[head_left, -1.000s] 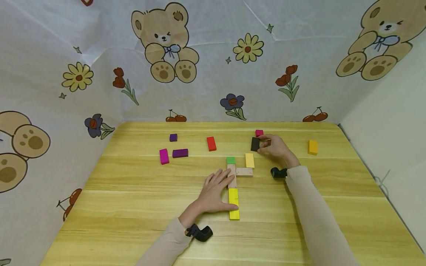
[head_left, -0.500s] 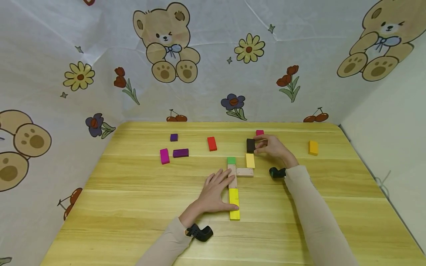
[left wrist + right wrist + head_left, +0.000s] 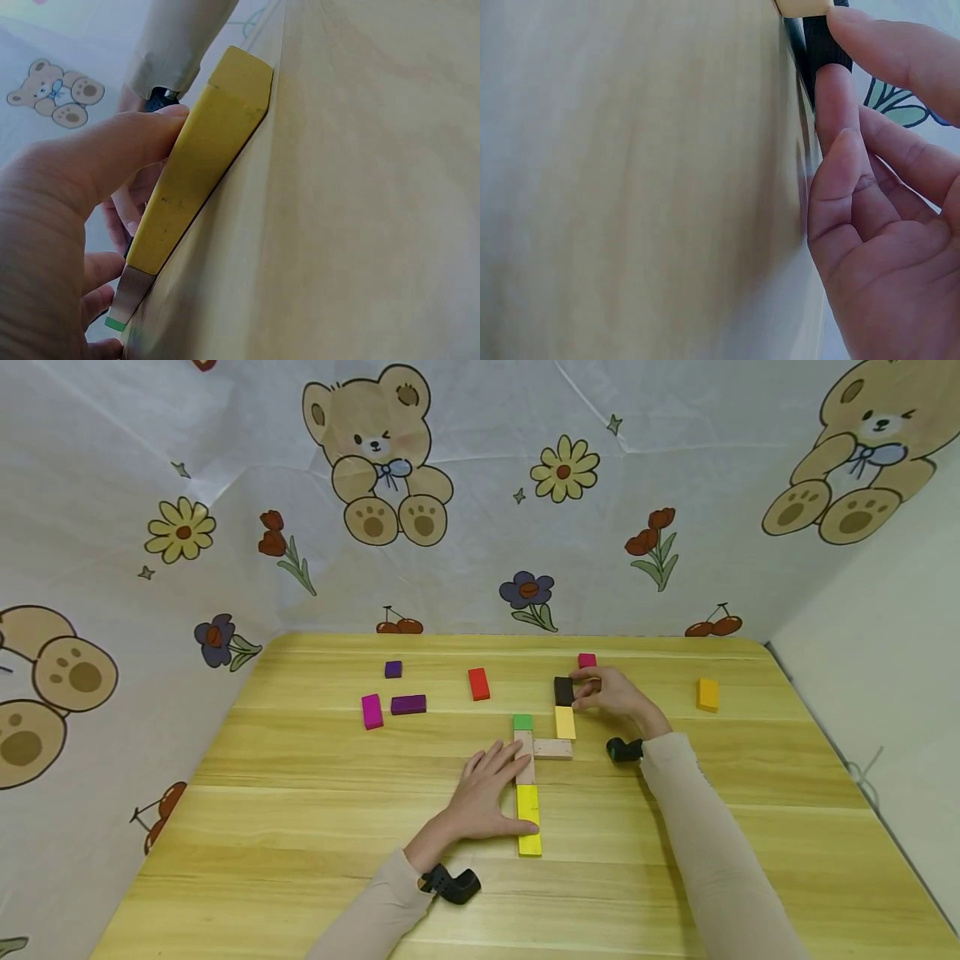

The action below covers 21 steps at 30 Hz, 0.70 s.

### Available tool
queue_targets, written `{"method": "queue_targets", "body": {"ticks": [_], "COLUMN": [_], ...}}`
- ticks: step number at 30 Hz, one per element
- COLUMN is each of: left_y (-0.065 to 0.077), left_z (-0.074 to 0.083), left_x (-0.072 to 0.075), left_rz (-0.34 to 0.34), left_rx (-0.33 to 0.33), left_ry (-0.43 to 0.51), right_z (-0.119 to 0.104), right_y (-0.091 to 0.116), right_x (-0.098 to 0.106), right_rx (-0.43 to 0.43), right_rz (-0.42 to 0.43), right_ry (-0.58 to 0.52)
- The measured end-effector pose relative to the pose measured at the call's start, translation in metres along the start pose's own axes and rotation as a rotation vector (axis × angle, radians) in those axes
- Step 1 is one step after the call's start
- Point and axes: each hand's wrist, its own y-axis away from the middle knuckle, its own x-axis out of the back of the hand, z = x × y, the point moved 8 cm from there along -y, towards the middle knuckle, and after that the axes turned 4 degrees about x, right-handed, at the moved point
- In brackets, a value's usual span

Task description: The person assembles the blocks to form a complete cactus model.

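My right hand (image 3: 615, 693) pinches a black block (image 3: 563, 691) at its right side, thumb near one end and a finger near the other. The black block lies against the far end of a pale yellow block (image 3: 566, 723). That one meets a pale wooden block (image 3: 553, 749) lying crosswise. My left hand (image 3: 486, 797) lies with spread fingers over a column of blocks: a green one (image 3: 522, 722), a pale wooden one (image 3: 527, 770) and bright yellow (image 3: 199, 165) at the near end. Its thumb touches the yellow side in the left wrist view.
Loose blocks lie on the wooden table (image 3: 300, 827): a magenta one (image 3: 372, 712), two purple ones (image 3: 408, 704), a red one (image 3: 478, 684), a crimson one (image 3: 587, 660) behind the right hand, and an orange-yellow one (image 3: 707, 694). A patterned cloth (image 3: 480, 485) hangs behind.
My right hand has slid the black block left and slightly nearer, to the far end of the pale yellow block. The left hand has stayed where it was.
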Motion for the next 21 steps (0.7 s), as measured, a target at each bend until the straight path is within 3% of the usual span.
{"method": "queue_targets", "body": {"ticks": [21], "left_y": [0.0000], "left_z": [-0.0004], "left_x": [-0.0001], "left_rz": [0.001], "left_rx": [-0.002], "left_ry": [0.002], "right_z": [-0.0047], "right_y": [0.0029], "right_x": [-0.0015], "right_rx": [0.014], "right_rz": [0.027], "right_ry": [0.062]}}
